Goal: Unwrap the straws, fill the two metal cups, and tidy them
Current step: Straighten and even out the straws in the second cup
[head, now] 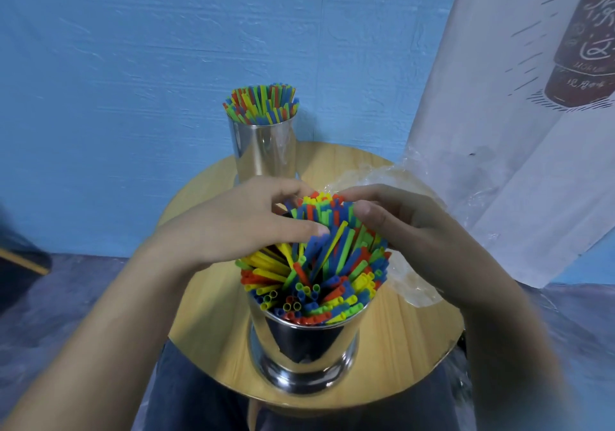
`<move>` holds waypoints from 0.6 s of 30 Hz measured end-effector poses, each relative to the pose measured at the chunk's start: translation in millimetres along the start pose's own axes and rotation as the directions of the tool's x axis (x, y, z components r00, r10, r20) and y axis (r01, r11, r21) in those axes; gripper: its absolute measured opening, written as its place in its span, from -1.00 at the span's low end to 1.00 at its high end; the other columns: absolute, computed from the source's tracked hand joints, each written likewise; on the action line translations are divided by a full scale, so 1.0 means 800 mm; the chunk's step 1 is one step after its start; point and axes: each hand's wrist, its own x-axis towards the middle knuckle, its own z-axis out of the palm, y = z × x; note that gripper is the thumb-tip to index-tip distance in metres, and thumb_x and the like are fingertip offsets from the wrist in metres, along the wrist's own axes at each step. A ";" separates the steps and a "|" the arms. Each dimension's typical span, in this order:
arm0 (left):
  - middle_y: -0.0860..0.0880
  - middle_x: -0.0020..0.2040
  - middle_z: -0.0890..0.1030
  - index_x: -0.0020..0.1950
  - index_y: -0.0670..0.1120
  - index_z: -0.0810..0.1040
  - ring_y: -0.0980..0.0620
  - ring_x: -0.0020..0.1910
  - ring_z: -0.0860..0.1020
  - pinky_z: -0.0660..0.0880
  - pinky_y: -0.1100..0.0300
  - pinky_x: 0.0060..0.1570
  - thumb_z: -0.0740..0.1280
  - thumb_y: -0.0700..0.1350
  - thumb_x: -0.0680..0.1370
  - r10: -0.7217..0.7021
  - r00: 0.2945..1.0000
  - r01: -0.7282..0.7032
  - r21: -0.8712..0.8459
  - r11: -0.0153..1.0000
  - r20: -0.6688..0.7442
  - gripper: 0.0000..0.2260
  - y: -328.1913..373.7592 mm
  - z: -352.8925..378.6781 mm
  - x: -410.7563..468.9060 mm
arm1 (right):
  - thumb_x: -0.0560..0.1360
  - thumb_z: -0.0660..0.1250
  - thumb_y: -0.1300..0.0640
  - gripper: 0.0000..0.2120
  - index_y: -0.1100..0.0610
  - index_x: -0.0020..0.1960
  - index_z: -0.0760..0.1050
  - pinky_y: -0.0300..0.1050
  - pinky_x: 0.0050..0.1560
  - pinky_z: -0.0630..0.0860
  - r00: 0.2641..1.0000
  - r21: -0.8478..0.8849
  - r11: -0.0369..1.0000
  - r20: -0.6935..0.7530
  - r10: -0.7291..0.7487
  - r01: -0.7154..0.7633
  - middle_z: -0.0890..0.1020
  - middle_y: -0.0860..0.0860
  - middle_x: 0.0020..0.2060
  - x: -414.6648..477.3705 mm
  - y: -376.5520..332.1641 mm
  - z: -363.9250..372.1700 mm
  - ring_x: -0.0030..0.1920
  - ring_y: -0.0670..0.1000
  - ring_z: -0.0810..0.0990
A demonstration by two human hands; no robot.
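The bottle [585,47] printed on the white banner [492,137] bears Chinese characters, too blurred to read.

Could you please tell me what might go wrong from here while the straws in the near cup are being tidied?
1. The near cup stands close to the table's front edge. A push from the left hand or right hand, both gripping its straws, could tip it off.
2. The straws fan out unevenly over the rim, so some may slip out.
3. The loose plastic wrap lies beside the cup and could get caught among them.
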 end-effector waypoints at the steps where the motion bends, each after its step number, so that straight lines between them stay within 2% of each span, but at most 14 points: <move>1: 0.09 0.02 0.72 0.11 0.08 0.69 0.11 -0.05 0.72 0.67 0.03 0.02 0.49 0.04 0.52 0.011 1.000 -0.011 -0.009 1.000 -0.013 -0.81 0.000 0.001 0.002 | 0.63 0.24 0.02 -0.73 0.08 0.21 0.62 -0.11 0.13 0.64 1.000 -0.003 1.000 0.001 -0.001 0.001 0.74 -0.03 0.04 0.001 0.000 0.000 0.08 -0.02 0.72; 4: 0.01 -0.02 0.75 0.05 0.01 0.71 0.02 -0.04 0.73 0.66 -0.11 0.09 0.48 -0.09 0.54 0.017 0.998 -0.021 -0.067 0.998 -0.058 -0.90 -0.004 -0.001 0.004 | 0.66 0.25 0.13 -0.79 0.09 0.21 0.62 -0.10 0.14 0.64 1.000 -0.008 1.000 -0.014 -0.002 0.002 0.74 0.00 0.03 0.005 0.004 -0.002 0.08 0.00 0.72; 6: 0.03 -0.03 0.76 0.05 0.02 0.72 0.03 -0.03 0.73 0.65 -0.10 0.10 0.48 -0.11 0.54 0.000 0.998 -0.007 -0.105 0.994 -0.067 -0.89 -0.008 -0.004 0.003 | 0.66 0.26 0.20 -0.80 0.10 0.20 0.63 -0.11 0.11 0.65 0.999 -0.009 1.000 -0.037 -0.002 0.002 0.74 0.01 0.01 0.009 0.005 -0.003 0.07 0.00 0.72; 9: 0.09 0.01 0.75 0.11 0.07 0.73 0.10 0.05 0.71 0.62 -0.07 0.18 0.51 -0.08 0.52 -0.017 0.997 0.009 -0.105 0.994 -0.071 -0.83 -0.012 -0.008 0.004 | 0.66 0.26 0.26 -0.78 0.09 0.20 0.63 0.02 0.15 0.65 0.998 -0.041 0.999 -0.058 -0.010 0.008 0.74 0.02 0.03 0.015 0.007 -0.001 0.11 0.02 0.72; 13: 0.04 0.00 0.75 0.10 0.03 0.72 0.03 -0.03 0.74 0.66 0.04 0.05 0.46 -0.16 0.56 -0.025 0.999 0.019 -0.158 0.987 -0.037 -0.84 -0.014 -0.008 0.002 | 0.65 0.25 0.32 -0.74 0.09 0.18 0.64 0.08 0.17 0.65 0.995 -0.023 1.000 -0.097 -0.013 0.010 0.74 0.02 0.03 0.019 0.008 0.000 0.12 0.04 0.71; 15: 0.05 0.01 0.74 0.07 0.04 0.72 0.04 -0.02 0.73 0.64 0.05 0.03 0.50 -0.10 0.54 -0.027 0.999 0.019 -0.171 0.985 -0.045 -0.87 -0.016 -0.005 0.002 | 0.66 0.26 0.30 -0.78 0.09 0.16 0.63 -0.02 0.09 0.67 0.995 -0.020 1.000 -0.102 -0.010 0.008 0.75 -0.01 -0.01 0.019 0.008 0.000 0.07 0.01 0.72; 18: 0.04 0.04 0.72 -0.01 0.06 0.71 0.04 0.04 0.70 0.61 -0.10 0.17 0.56 0.08 0.39 -0.018 0.992 -0.001 -0.151 0.989 -0.124 -0.77 -0.016 0.001 0.003 | 0.64 0.31 0.17 -0.85 0.07 0.16 0.62 -0.09 0.01 0.66 0.997 -0.037 0.999 -0.072 -0.001 -0.001 0.75 -0.03 -0.04 0.019 0.005 0.000 0.02 -0.01 0.73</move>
